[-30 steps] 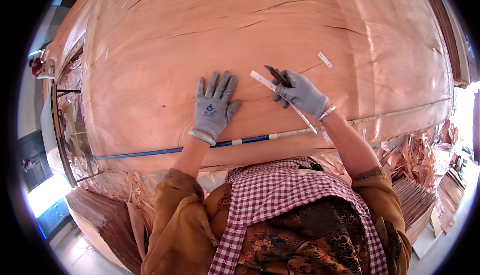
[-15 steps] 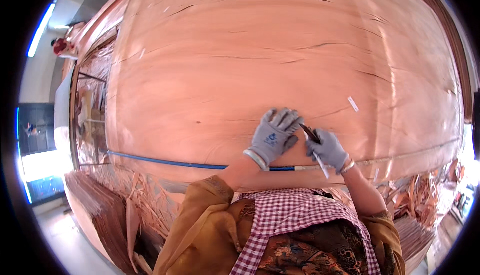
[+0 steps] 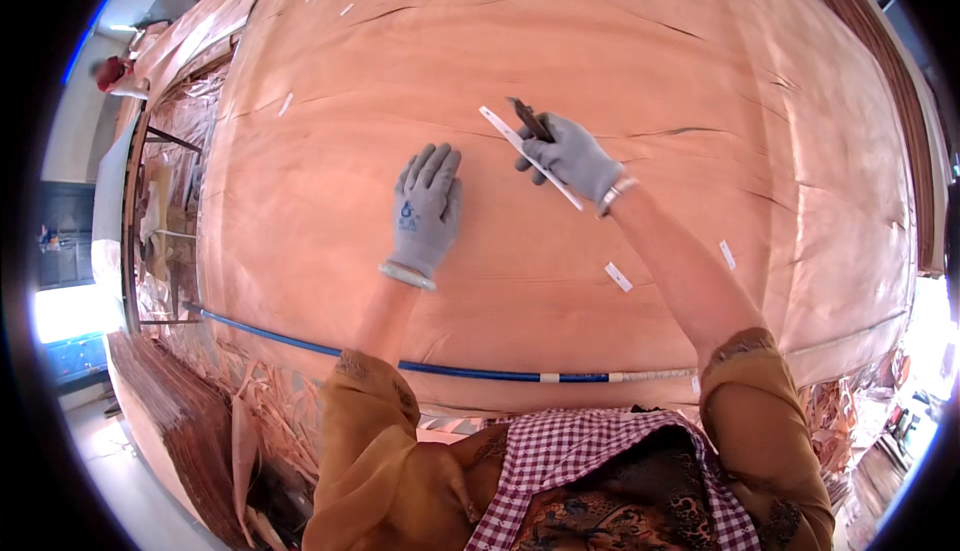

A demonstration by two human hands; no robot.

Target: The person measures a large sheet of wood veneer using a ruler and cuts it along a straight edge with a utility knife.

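Note:
A wide, reddish-tan wood veneer sheet lies before me, with thin dark splits in its surface. On it my left hand, in a grey glove, rests flat with fingers stretched forward and holds nothing. Farther right, my gloved right hand is closed around a dark knife whose tip points away to the left. A long white tape strip slants under the same hand's fingers; whether they grip it or only touch it is hard to tell. A short white tape piece sticks to the veneer nearer me.
A blue rod runs along the sheet's near edge. Another tape piece lies to the right. Stacked veneer stands at lower left, with torn scraps beside it. A person in red is at far left.
Both hands have moved farther out over the sheet and to the left. A short tape piece now shows on the veneer near where they were working. The view has shifted.

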